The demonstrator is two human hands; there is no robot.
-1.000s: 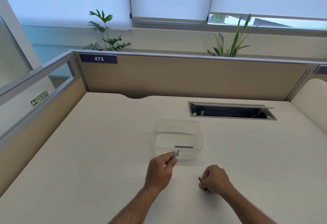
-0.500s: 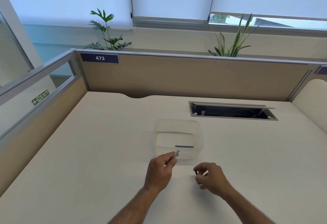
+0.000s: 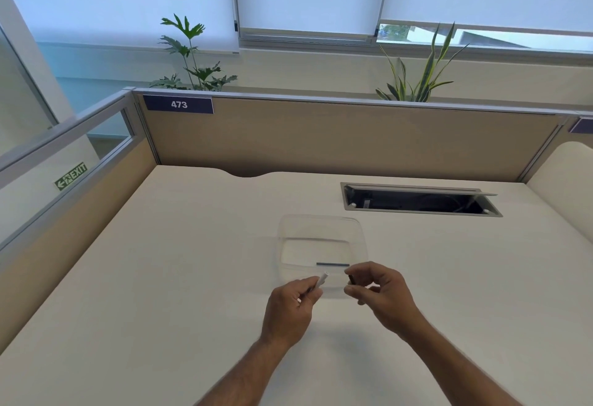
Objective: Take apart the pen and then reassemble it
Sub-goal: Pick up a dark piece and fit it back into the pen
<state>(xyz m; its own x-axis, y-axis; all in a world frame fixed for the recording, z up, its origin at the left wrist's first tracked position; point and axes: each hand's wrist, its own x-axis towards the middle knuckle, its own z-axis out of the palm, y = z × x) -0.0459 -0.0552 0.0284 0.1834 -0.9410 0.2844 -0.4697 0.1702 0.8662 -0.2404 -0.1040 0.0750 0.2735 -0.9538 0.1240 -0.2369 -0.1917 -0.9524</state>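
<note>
My left hand (image 3: 290,306) grips a white pen barrel (image 3: 322,280) that points up and to the right. My right hand (image 3: 382,293) pinches a small dark pen part (image 3: 350,279) between thumb and forefinger, a short gap to the right of the barrel's tip. Both hands hover just above the near edge of a clear plastic container (image 3: 321,229). A thin dark blue refill (image 3: 332,264) lies flat inside the container near its front wall.
A cream desk (image 3: 179,261) is enclosed by tan partition panels at the back and left. An open cable hatch (image 3: 417,201) is set into the desk at the back right. Two potted plants stand behind the back partition.
My right hand rose from the desk with the small dark part and moved left toward the barrel tip. My left hand stayed nearly still.
</note>
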